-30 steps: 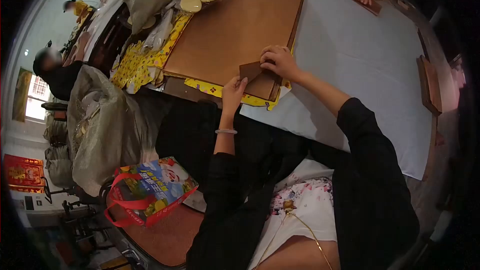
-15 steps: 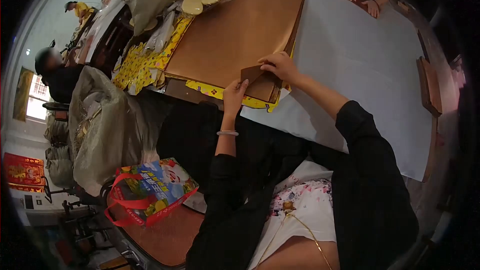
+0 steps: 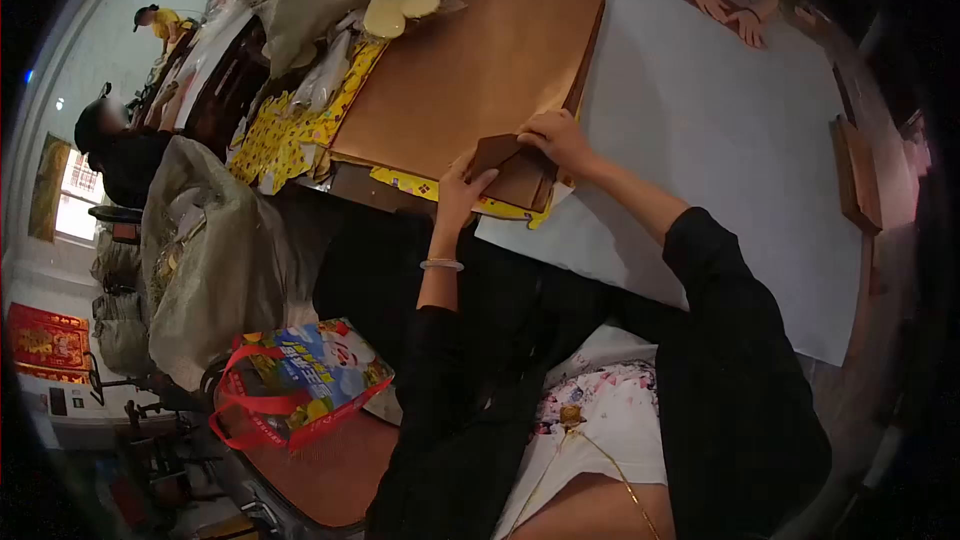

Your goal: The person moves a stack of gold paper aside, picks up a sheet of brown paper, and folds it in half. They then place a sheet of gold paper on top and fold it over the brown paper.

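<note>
A stack of large brown sheets (image 3: 470,60) lies on the table over yellow patterned material (image 3: 405,183). At the stack's near corner my left hand (image 3: 462,192) grips the edge of a small folded brown piece (image 3: 494,151), thumb on its near side. My right hand (image 3: 556,138) pinches the same piece at its upper right, fingers curled. The piece is tilted up over the stack and looks like the same brown material.
Pale grey sheeting (image 3: 700,160) covers the table to the right. Across it another person's hands (image 3: 728,12) rest near the edge. Brown slabs (image 3: 856,175) stand at the right edge. A large sack (image 3: 205,260) and a colourful bag (image 3: 310,380) on a chair are left.
My left hand has shifted slightly left and down, and the brown piece has tilted and moved left with it. The other person's hands have come closer together.
</note>
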Motion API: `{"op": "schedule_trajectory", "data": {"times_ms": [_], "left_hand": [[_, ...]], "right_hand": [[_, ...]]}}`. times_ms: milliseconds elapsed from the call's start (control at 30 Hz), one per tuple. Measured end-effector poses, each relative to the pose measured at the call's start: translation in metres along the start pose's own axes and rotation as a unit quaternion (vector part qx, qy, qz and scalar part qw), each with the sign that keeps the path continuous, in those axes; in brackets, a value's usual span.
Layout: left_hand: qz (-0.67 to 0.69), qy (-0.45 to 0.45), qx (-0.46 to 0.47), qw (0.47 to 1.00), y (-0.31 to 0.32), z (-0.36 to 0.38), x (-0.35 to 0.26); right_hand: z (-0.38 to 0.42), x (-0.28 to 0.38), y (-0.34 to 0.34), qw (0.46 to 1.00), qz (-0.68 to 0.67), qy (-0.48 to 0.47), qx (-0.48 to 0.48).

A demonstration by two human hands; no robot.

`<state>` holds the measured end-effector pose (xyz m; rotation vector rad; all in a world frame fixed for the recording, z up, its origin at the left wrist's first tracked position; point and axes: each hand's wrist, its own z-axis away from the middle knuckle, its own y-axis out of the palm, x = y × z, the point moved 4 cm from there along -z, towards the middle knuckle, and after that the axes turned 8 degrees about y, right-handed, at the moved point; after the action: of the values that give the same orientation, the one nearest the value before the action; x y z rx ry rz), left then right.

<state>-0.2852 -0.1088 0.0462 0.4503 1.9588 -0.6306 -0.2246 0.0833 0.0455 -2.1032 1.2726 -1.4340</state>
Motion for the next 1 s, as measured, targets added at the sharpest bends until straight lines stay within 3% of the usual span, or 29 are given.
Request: {"op": "schedule_trajectory", "data": {"times_ms": [67, 133, 267, 300, 333, 400, 467, 533, 567, 633, 700, 733, 767, 833, 933, 967, 1000], "left_hand": [[-0.017, 0.014, 0.017, 1.0, -0.003, -0.004, 0.004], [-0.09, -0.036, 0.085, 0.992, -0.003, -0.009, 0.004], [-0.164, 0.024, 0.083, 0.983, 0.002, -0.01, -0.01], [-0.114, -0.028, 0.07, 0.991, 0.002, -0.009, 0.009], [-0.115, -0.027, 0.073, 0.99, 0.003, -0.009, 0.011], [-0.152, 0.026, 0.055, 0.986, 0.003, -0.01, 0.012], [-0.154, 0.033, 0.043, 0.987, -0.002, -0.01, 0.035], [-0.154, 0.039, 0.031, 0.987, -0.002, -0.014, 0.034], [-0.197, 0.08, 0.008, 0.977, -0.001, -0.017, 0.024], [-0.237, 0.121, -0.011, 0.964, 0.004, -0.023, -0.002], [-0.405, 0.175, -0.019, 0.897, 0.006, -0.035, -0.028], [-0.42, 0.291, -0.061, 0.858, 0.01, -0.043, -0.043], [-0.417, 0.295, -0.058, 0.858, 0.01, -0.053, -0.05], [-0.429, 0.444, -0.058, 0.785, 0.023, -0.066, -0.106], [-0.454, 0.423, -0.022, 0.784, 0.051, -0.091, -0.17], [-0.468, 0.409, -0.017, 0.783, 0.06, -0.098, -0.193], [-0.482, 0.394, -0.012, 0.782, 0.069, -0.107, -0.216]], "right_hand": [[-0.001, -0.001, 0.0, 1.0, -0.014, 0.002, 0.02], [-0.001, 0.004, -0.003, 1.0, -0.019, 0.007, 0.013], [-0.004, 0.009, -0.005, 0.999, -0.037, 0.018, 0.012], [-0.004, 0.01, -0.007, 0.999, -0.037, 0.019, 0.009], [-0.005, 0.012, -0.007, 0.999, -0.029, 0.022, 0.02], [-0.003, 0.013, -0.008, 0.999, -0.021, 0.025, 0.03], [0.003, 0.019, -0.017, 0.996, -0.002, -0.022, -0.091], [0.015, 0.028, -0.033, 0.991, -0.011, -0.004, -0.132], [0.023, 0.033, -0.045, 0.985, -0.019, 0.014, -0.17], [0.042, 0.042, -0.062, 0.988, -0.03, 0.026, -0.151], [0.062, 0.038, -0.068, 0.992, -0.041, 0.059, -0.105], [0.072, 0.04, -0.075, 0.991, -0.038, 0.061, -0.11], [0.083, 0.04, -0.08, 0.99, -0.078, 0.095, -0.07], [0.102, 0.042, -0.081, 0.984, -0.118, 0.129, -0.036], [0.123, 0.035, -0.076, 0.94, -0.235, 0.248, 0.001], [0.125, 0.036, -0.076, 0.94, -0.233, 0.247, 0.002], [0.128, 0.032, -0.071, 0.906, -0.317, 0.28, 0.002]]}}
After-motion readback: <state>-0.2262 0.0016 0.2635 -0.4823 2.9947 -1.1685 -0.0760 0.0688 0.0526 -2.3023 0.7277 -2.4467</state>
